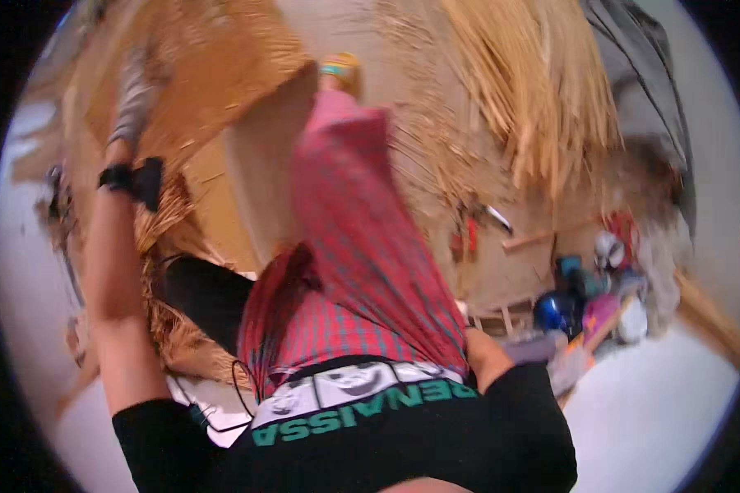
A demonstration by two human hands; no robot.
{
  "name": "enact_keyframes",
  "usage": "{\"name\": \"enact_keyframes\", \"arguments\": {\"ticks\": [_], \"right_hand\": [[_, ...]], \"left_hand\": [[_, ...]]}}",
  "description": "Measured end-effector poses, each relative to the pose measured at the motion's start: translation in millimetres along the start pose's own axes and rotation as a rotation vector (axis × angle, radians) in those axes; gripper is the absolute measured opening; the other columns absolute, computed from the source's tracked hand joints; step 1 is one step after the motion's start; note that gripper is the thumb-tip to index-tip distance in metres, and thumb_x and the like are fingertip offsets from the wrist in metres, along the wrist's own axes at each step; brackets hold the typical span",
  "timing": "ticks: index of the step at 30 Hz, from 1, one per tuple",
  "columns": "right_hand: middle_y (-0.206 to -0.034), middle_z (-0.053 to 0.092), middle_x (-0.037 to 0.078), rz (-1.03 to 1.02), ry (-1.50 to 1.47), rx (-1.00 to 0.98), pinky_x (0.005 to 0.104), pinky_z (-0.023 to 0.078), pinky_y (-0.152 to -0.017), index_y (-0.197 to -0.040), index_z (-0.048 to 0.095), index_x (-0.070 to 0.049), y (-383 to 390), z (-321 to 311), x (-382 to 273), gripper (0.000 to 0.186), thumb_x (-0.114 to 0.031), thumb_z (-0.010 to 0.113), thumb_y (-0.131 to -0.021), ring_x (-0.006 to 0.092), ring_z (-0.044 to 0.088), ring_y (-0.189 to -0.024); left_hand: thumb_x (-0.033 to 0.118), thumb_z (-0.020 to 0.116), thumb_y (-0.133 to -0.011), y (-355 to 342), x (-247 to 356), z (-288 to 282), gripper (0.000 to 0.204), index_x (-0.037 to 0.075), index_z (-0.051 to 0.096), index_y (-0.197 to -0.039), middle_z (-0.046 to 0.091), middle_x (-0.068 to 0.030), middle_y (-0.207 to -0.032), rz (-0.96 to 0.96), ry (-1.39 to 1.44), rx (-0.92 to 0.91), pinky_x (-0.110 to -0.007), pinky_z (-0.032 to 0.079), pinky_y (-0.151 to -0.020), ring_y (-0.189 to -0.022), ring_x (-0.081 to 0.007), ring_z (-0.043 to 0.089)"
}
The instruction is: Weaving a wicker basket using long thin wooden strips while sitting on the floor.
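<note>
My left hand [140, 82], in a grey glove with a black band and device at the wrist, reaches to the upper left over a brown board [230, 41] strewn with shavings. Its fingers are blurred, so their grip and any contact are unclear. Below it lies a heap of thin split strips [177, 201] beside a tan panel [259, 168]. My right forearm [485, 353] runs behind the red checked cloth [362, 214] I wear, which hides that hand. My foot in a yellow sandal [345, 70] is ahead of me, and my dark-clad other leg [205, 292] is at the left.
A large bundle of pale strips [534, 90] lies upper right, by a grey sheet [649, 74]. Loose tools, one red-handled [470, 234], lie on the floor. A blue rounded object [555, 312] and other clutter sit at the lower right, near a white surface [666, 386].
</note>
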State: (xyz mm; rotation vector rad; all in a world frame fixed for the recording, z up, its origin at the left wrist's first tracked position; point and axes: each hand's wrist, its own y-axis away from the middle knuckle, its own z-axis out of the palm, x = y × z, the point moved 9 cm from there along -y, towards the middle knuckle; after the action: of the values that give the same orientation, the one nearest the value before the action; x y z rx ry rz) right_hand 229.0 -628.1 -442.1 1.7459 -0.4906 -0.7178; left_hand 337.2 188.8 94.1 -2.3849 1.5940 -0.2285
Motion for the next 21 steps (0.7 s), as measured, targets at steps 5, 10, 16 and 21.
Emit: {"name": "enact_keyframes", "arguments": {"ticks": [5, 10, 16, 21], "right_hand": [[-0.113, 0.068, 0.01, 0.147, -0.841, 0.597, 0.0406, 0.05, -0.09, -0.116, 0.065, -0.004, 52, -155, 82, 0.028, -0.024, 0.059, -0.098, 0.0252, 0.065, -0.103], [-0.117, 0.065, 0.015, -0.352, -1.007, 1.67, 0.0352, 0.043, -0.102, -0.118, 0.061, 0.004, 275, -435, 78, 0.027, -0.017, 0.053, -0.102, 0.0245, 0.06, -0.111], [-0.11, 0.069, 0.017, -1.018, -0.586, 1.291, 0.038, 0.052, -0.093, -0.118, 0.065, -0.004, 289, -560, -254, 0.029, -0.008, 0.063, -0.089, 0.0312, 0.066, -0.104], [-0.113, 0.068, 0.017, -0.583, 0.25, 0.289, 0.0488, 0.054, -0.085, -0.112, 0.065, -0.014, 86, -367, -421, 0.028, -0.019, 0.052, -0.088, 0.0377, 0.065, -0.104]], "left_hand": [[0.037, 0.058, -0.096, 38, 66, -48, 0.058, 0.021, 0.042, -0.149, 0.044, -0.0151, -0.151, -0.15, -0.348, 0.289, -0.043, 0.029, -0.117, -0.143, -0.0337, 0.036], [0.052, 0.048, -0.099, 46, 85, -75, 0.069, 0.02, 0.027, -0.157, 0.023, -0.0158, -0.163, -0.403, -0.223, 0.122, -0.052, 0.021, -0.119, -0.148, -0.0413, 0.023], [0.047, 0.048, -0.1, 46, 79, -102, 0.058, 0.015, 0.043, -0.149, 0.035, -0.0163, -0.157, -0.432, -0.106, 0.246, -0.048, 0.024, -0.119, -0.144, -0.0354, 0.032], [0.044, 0.049, -0.1, 47, 67, -97, 0.055, 0.014, 0.046, -0.146, 0.041, -0.0168, -0.153, -0.339, -0.11, 0.337, -0.047, 0.025, -0.118, -0.143, -0.0334, 0.035]]}}
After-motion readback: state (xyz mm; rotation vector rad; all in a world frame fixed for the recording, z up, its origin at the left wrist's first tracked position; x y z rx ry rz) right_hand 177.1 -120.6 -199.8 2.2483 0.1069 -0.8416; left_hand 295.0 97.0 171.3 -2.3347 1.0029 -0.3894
